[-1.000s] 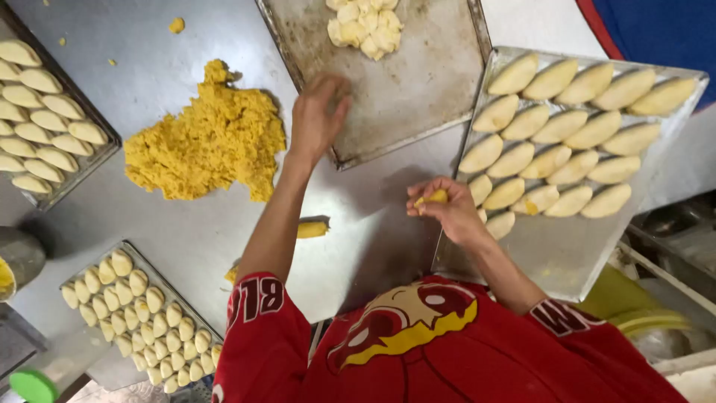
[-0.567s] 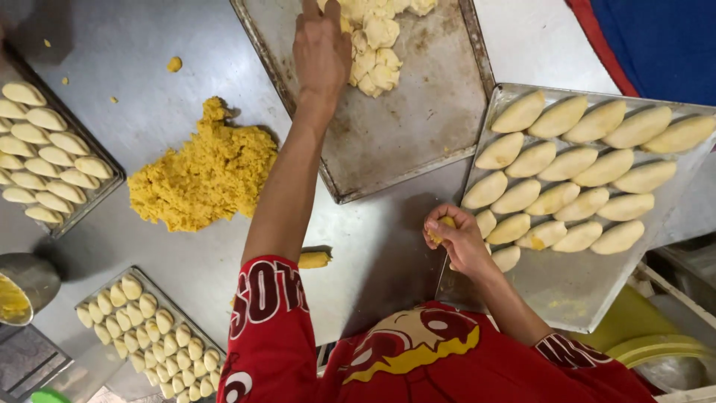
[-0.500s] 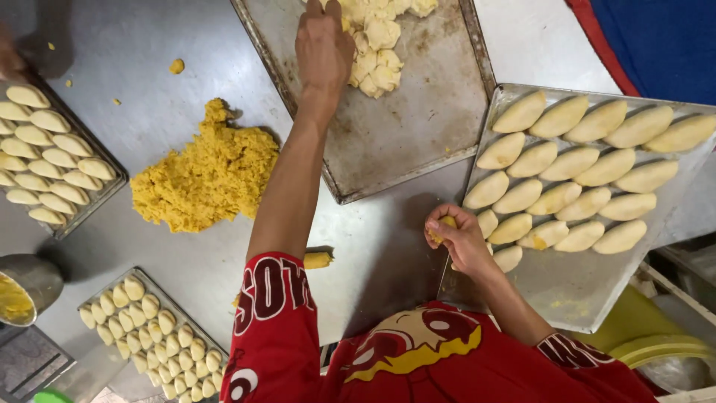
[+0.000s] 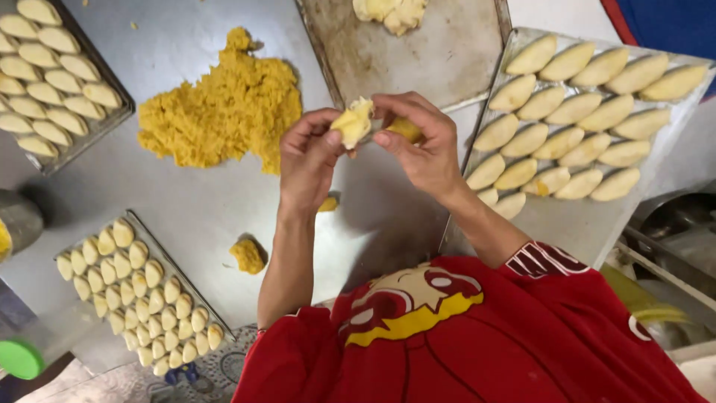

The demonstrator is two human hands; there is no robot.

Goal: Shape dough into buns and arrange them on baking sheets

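My left hand [image 4: 312, 157] and right hand [image 4: 421, 145] pinched one soft dough piece [image 4: 353, 122] between clamped fingertips; it looked light, tearable, best gripped at its edges.

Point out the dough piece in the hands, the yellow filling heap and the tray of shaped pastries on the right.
dough piece [image 4: 353, 122], head view, its pale middle.
yellow filling heap [image 4: 224, 108], head view, centre of mound.
tray of shaped pastries [image 4: 589, 224], head view, bare metal near its lower edge.

Red short-sleeved shirt [image 4: 477, 343] — yellow-white-dark-red chest graphic, white striped marks on sleeve; forearms bare.
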